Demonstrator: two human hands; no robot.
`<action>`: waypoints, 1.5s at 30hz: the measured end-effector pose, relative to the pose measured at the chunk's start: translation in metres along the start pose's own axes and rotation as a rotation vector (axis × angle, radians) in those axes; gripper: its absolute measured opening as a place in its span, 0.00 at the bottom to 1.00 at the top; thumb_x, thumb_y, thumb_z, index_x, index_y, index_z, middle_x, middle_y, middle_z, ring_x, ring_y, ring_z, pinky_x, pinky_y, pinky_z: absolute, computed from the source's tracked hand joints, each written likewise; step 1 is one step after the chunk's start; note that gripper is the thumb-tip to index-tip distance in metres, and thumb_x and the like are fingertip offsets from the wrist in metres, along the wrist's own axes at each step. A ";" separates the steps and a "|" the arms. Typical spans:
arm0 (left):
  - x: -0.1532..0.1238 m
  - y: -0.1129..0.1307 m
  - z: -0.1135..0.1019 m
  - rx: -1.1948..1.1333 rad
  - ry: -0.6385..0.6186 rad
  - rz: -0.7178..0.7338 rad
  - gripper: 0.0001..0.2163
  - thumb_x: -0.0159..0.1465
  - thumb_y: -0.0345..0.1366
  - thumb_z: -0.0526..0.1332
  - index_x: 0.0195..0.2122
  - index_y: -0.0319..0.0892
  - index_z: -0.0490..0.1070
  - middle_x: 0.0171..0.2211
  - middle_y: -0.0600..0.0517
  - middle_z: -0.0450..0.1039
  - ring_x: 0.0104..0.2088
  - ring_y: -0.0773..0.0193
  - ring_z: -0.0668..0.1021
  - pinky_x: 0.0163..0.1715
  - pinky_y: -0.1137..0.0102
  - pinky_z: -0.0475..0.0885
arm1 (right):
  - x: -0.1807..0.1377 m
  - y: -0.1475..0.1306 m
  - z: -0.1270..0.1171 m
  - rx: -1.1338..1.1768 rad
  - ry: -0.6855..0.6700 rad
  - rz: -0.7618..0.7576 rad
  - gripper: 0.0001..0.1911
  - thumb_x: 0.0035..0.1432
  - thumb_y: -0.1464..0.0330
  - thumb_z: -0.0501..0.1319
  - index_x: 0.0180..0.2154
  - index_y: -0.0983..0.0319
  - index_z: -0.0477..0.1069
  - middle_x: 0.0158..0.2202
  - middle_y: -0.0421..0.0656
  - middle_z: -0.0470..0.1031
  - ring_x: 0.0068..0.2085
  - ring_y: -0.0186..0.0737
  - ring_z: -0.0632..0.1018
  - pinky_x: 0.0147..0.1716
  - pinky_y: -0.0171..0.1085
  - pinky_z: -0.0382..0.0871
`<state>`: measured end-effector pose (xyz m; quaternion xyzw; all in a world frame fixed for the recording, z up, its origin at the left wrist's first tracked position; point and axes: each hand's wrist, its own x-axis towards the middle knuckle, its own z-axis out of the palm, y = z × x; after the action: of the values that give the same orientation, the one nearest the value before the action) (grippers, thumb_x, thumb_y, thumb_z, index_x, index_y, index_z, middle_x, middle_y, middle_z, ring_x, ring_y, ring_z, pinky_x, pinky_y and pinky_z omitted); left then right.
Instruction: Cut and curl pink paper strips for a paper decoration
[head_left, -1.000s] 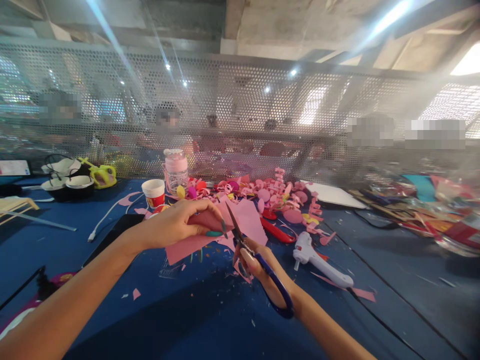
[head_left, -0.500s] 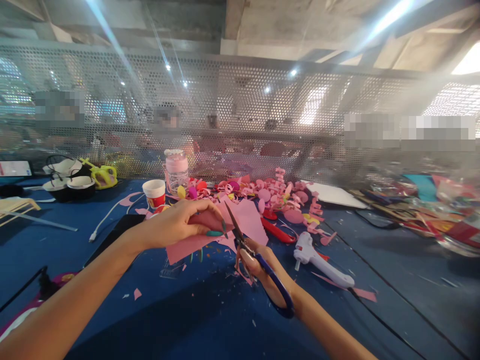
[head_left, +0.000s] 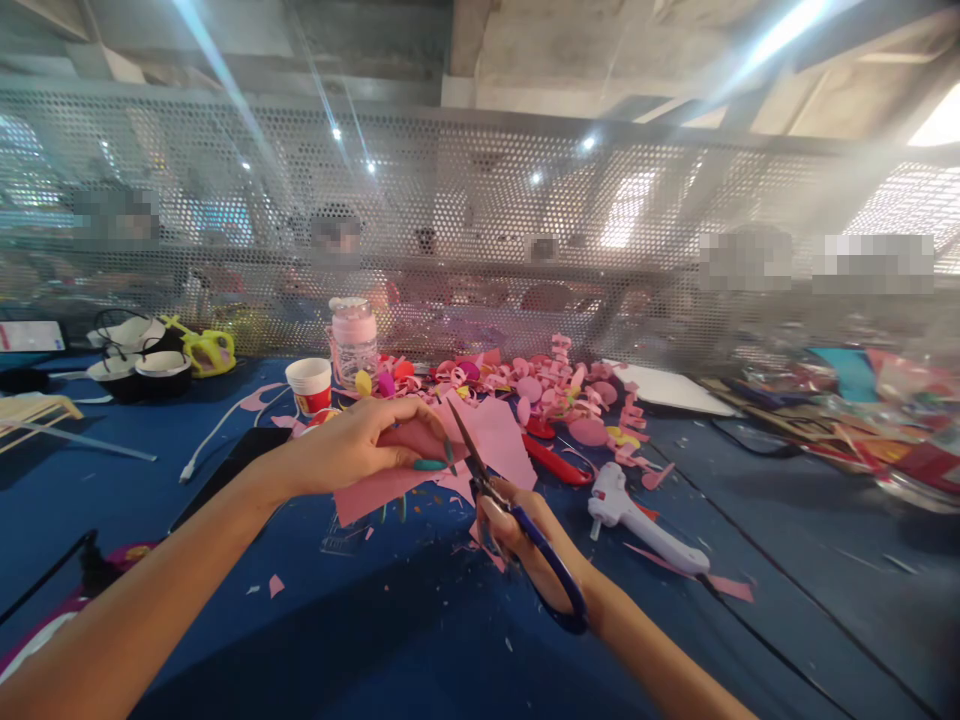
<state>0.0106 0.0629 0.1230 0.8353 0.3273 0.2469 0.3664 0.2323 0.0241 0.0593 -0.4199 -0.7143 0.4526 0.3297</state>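
My left hand pinches a pink foam sheet and holds it above the blue table. My right hand grips blue-handled scissors, fingers through the loops. The blades point up and away and sit in the sheet's near edge, close to my left fingertips. Small pink offcuts lie on the table below the hands.
A white glue gun lies right of my right hand, red scissors behind it. A pile of pink foam curls, a paper cup and a jar stand further back. A perforated metal screen closes the far side; people sit behind it.
The blades have edged slightly further into the pink sheet. Both hands stay almost where they were.
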 end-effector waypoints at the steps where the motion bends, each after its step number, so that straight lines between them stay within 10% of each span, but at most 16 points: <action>1: 0.000 0.000 0.000 -0.009 -0.004 0.002 0.12 0.59 0.28 0.55 0.44 0.44 0.66 0.44 0.50 0.74 0.47 0.62 0.75 0.43 0.69 0.71 | 0.000 0.000 0.000 0.005 0.003 -0.002 0.24 0.53 0.47 0.50 0.27 0.63 0.59 0.20 0.37 0.61 0.19 0.27 0.62 0.17 0.30 0.55; 45: 0.000 0.002 -0.001 0.164 0.057 0.079 0.09 0.59 0.29 0.56 0.41 0.44 0.67 0.41 0.52 0.71 0.41 0.66 0.73 0.43 0.70 0.66 | 0.000 0.003 0.005 0.052 0.062 0.061 0.25 0.49 0.45 0.52 0.23 0.61 0.56 0.14 0.31 0.55 0.13 0.24 0.57 0.12 0.28 0.51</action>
<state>0.0106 0.0620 0.1249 0.8675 0.3233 0.2570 0.2771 0.2290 0.0233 0.0550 -0.4466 -0.6786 0.4676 0.3485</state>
